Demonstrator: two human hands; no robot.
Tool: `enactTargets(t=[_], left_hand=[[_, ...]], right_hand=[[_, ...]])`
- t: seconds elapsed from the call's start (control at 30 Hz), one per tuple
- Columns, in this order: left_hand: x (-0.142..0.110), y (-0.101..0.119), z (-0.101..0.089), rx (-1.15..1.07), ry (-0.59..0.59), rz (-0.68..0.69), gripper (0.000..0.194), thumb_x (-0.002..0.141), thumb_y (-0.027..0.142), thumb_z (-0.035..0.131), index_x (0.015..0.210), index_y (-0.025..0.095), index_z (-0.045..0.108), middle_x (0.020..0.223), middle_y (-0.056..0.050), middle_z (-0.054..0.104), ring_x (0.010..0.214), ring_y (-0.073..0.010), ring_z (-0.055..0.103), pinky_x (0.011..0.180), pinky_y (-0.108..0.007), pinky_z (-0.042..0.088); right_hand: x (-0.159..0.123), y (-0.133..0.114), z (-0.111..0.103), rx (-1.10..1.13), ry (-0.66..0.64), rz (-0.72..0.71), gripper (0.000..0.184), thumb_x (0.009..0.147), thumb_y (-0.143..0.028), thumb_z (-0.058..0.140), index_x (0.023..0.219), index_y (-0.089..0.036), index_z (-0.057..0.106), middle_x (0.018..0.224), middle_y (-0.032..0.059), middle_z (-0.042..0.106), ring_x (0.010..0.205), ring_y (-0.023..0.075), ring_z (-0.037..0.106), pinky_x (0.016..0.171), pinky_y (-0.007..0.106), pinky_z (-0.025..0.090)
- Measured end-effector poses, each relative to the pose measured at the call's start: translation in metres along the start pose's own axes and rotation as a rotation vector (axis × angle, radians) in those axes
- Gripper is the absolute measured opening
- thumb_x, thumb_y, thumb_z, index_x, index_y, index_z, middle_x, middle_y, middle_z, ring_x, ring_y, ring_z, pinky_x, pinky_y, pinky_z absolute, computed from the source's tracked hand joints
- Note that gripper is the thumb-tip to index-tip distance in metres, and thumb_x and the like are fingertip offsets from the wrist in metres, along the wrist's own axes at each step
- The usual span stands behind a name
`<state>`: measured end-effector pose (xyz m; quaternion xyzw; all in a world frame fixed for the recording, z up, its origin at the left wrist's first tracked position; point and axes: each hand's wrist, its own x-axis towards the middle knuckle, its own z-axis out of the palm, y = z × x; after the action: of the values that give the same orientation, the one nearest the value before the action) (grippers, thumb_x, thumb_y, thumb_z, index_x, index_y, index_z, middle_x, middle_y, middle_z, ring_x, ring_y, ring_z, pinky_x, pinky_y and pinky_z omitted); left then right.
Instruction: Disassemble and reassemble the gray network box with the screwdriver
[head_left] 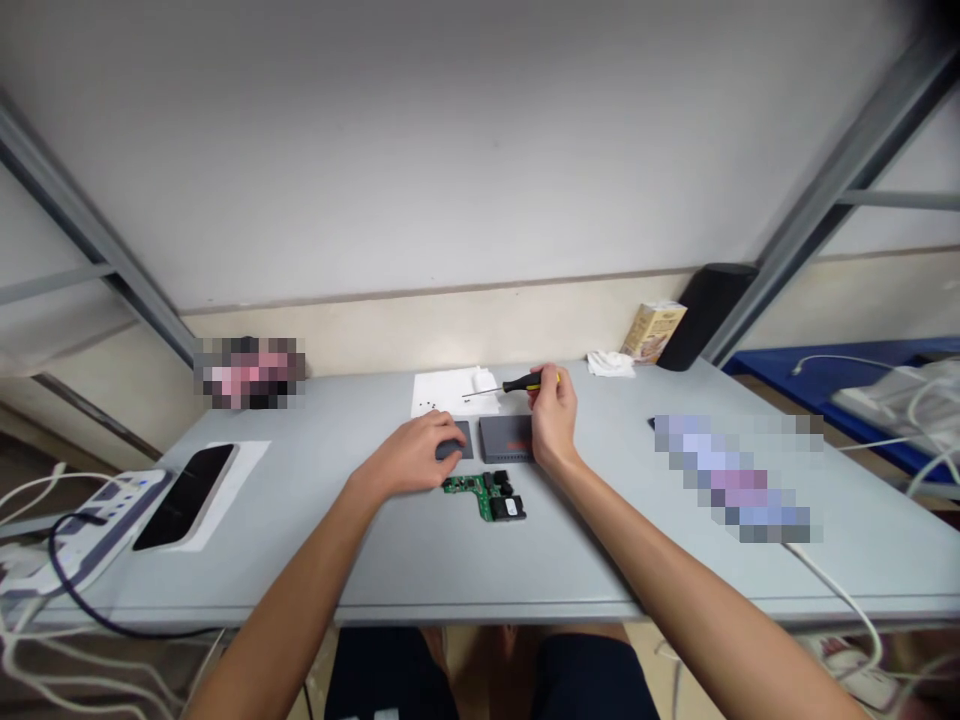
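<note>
My right hand [553, 412] is closed around a small screwdriver [517, 383] with a black and yellow handle, its tip pointing left over a white paper sheet [442, 392] that carries a few tiny dark screws. My left hand [416, 452] rests curled on a flat grey casing piece [459, 440]. Beside that piece lies a grey device housing [504, 438], partly behind my right hand. A green circuit board [486, 494] with black ports lies on the table just in front of both hands.
A black phone [184, 494] lies on white paper at the left, next to a white power strip [90, 520] with cables. At the back right stand a small carton [654, 332], a crumpled tissue [610, 363] and a black cylinder [705, 312]. Metal shelf struts flank the grey table [450, 570].
</note>
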<state>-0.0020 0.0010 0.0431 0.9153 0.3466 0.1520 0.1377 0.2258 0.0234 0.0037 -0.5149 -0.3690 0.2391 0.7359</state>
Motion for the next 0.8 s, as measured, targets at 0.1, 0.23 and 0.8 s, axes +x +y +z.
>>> enactTargets(t=[0.1,0.23,0.8], left_hand=[[0.002,0.008,0.007,-0.039,0.085,0.077,0.019,0.099,0.025,0.057,0.106,0.022,0.074,0.105,-0.007,0.069,0.099,-0.0225,0.066,0.088,-0.039,0.055],[0.006,0.017,0.017,-0.033,0.116,0.153,0.026,0.103,0.025,0.054,0.120,0.020,0.072,0.118,-0.010,0.069,0.110,-0.0235,0.064,0.098,-0.040,0.054],[0.002,0.005,-0.003,-0.024,0.169,0.107,0.021,0.099,0.023,0.056,0.102,0.021,0.076,0.104,-0.008,0.074,0.103,-0.0238,0.064,0.093,-0.041,0.053]], right_hand=[[-0.004,-0.002,0.001,0.011,0.000,-0.031,0.044,0.098,-0.065,0.045,0.092,-0.023,0.060,0.079,-0.0008,0.057,0.075,0.0166,0.056,0.068,0.029,0.045],[-0.004,-0.003,0.001,0.033,-0.003,-0.035,0.046,0.098,-0.066,0.044,0.092,-0.024,0.059,0.075,-0.0022,0.054,0.070,0.0154,0.053,0.065,0.028,0.043],[0.019,-0.016,-0.008,0.276,-0.143,0.160,0.049,0.087,-0.073,0.062,0.086,-0.024,0.059,0.061,-0.0069,0.039,0.047,0.0095,0.039,0.046,0.025,0.031]])
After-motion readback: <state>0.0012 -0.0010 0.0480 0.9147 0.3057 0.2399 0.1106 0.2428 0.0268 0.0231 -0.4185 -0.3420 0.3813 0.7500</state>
